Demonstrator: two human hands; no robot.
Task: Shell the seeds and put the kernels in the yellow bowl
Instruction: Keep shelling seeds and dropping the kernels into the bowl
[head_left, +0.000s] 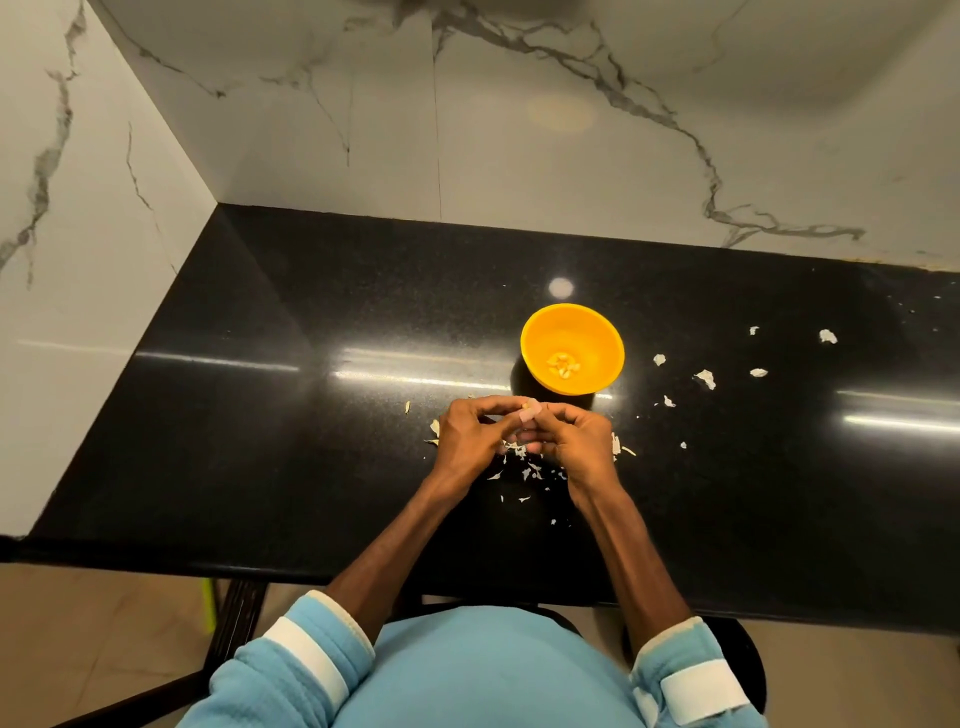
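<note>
While both our hands meet low over the glossy black stone desk (260, 415), the fingers (496, 406) of our left hand (467, 436) and those of our right hand (579, 441) curl inward, tip to tip. Together they pinch a small pale seed (529, 414). It is too small for us to tell how much of its shell is off.

Just beyond the fingers, a little to their right, stands the round yellow plastic bowl (540, 325), upright on the desk and near the fingertips without touching them. At its bottom lies a small heap of pale kernels (563, 365).

Directly under the fingers and on our side of them, thin whitish shell flakes (531, 472) litter the desk in a loose patch between our wrists. A few more flakes peek out at the outer edge of each hand. Farther to the right of the fingers, well apart from them, larger white shell scraps (705, 378) lie scattered past the bowl.

Behind the bowl the desk ends at a white marble wall with grey veins (519, 156), which also runs along the left side. Our forearms are bare, and the light blue sleeves with white bands (306, 660) sit pushed up near the elbows.
</note>
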